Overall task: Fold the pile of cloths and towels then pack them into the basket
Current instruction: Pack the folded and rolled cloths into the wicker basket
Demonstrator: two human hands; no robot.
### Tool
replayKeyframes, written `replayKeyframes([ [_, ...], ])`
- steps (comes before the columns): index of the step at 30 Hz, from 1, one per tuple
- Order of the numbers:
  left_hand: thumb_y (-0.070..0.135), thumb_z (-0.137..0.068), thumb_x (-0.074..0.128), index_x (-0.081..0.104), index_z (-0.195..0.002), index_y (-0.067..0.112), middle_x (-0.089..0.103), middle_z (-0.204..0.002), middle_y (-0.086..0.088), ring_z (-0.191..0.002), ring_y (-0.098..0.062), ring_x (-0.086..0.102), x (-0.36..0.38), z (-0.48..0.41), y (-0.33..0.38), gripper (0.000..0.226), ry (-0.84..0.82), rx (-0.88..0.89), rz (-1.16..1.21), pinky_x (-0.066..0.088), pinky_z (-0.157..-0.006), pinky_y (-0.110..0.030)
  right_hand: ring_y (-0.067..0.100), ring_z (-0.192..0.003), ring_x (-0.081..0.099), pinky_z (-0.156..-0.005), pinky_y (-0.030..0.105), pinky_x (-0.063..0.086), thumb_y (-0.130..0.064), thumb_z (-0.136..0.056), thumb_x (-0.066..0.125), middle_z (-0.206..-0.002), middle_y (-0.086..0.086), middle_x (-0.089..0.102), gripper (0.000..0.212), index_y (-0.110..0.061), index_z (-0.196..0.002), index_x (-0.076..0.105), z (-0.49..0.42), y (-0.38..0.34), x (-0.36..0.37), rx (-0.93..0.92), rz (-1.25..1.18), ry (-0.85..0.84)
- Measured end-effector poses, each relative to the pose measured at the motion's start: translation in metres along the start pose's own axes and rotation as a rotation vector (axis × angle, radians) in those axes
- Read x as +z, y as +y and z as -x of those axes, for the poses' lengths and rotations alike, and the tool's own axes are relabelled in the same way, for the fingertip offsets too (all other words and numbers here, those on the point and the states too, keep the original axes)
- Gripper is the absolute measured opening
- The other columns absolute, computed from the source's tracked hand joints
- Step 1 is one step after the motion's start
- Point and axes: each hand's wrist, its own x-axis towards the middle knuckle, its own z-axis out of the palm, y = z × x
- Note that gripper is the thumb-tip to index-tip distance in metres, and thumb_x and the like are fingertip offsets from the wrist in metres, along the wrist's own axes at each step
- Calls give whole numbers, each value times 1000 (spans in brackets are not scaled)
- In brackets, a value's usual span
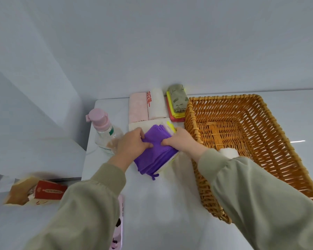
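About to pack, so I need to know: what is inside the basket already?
Only one white roll shows in the basket, by its left wall. The right sleeve covers the near corner, so anything there is hidden.

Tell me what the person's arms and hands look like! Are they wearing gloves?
No gloves! The left hand and right hand are bare, with no rings or watch showing. The left sleeve and right sleeve are long, loose and pale greyish green, and each ends in a snug ribbed cuff at the wrist.
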Motion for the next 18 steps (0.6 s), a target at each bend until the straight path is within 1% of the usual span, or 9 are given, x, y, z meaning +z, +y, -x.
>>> replayKeyframes([
  [2,37,-69,83,53,-107,21,57,-104,3,-96,-17,55,-17,4,12,51,25,89,104,43,-76,-28,18,-99,54,-80,29,48,-33,-73,76,-119,6,54,83,-7,-140,35,15,-4,-28,-98,-17,-36],
  [3,35,-67,85,49,-123,22,53,-118,3,-109,-16,52,-22,6,19,68,-34,139,177,43,-87,-28,19,-103,56,-86,33,50,-32,-71,77,-125,6,54,83,-9,-140,36,23,-4,-44,-143,-41,-85],
  [5,34,-63,87,25,-147,25,39,-143,4,-130,-15,42,-31,12,36,105,-336,194,386,38,-102,-29,22,-103,61,-91,38,53,-25,-69,79,-123,7,59,72,-13,-132,46,38,-1,-74,-236,-97,-217],
  [6,36,-63,86,19,-149,27,37,-147,5,-130,-15,44,-33,16,42,110,-506,205,483,41,-102,-32,21,-101,63,-89,37,54,-21,-68,79,-117,6,62,63,-16,-125,52,43,1,-86,-280,-115,-281],
  [8,32,-68,79,29,-144,29,50,-137,3,-118,-15,57,-31,26,60,92,-703,288,577,52,-92,-34,20,-101,64,-86,34,55,-21,-64,78,-111,2,64,57,-20,-116,56,54,5,-109,-356,-90,-354],
  [9,27,-70,77,36,-138,31,56,-129,1,-112,-16,61,-30,31,70,79,-723,321,594,55,-85,-32,20,-101,64,-86,33,55,-22,-63,78,-111,3,64,58,-19,-117,57,58,6,-118,-379,-81,-372],
  [11,26,-69,76,45,-129,31,60,-121,-1,-107,-20,64,-24,41,88,67,-684,307,631,56,-80,-31,21,-101,65,-84,33,55,-23,-61,80,-110,5,64,62,-17,-118,57,64,11,-135,-414,-92,-395],
  [15,31,-67,79,54,-118,26,63,-113,-5,-101,-25,66,-11,47,115,57,-576,203,667,57,-86,-41,21,-99,65,-79,30,56,-25,-64,77,-111,6,64,58,-19,-118,57,72,21,-161,-422,-140,-385],
  [18,29,-64,76,56,-118,21,64,-112,-9,-99,-26,66,-8,50,129,57,-549,191,776,57,-81,-37,22,-97,64,-75,27,56,-41,-73,74,-114,11,62,65,-10,-126,53,77,30,-167,-386,-425,-381],
])
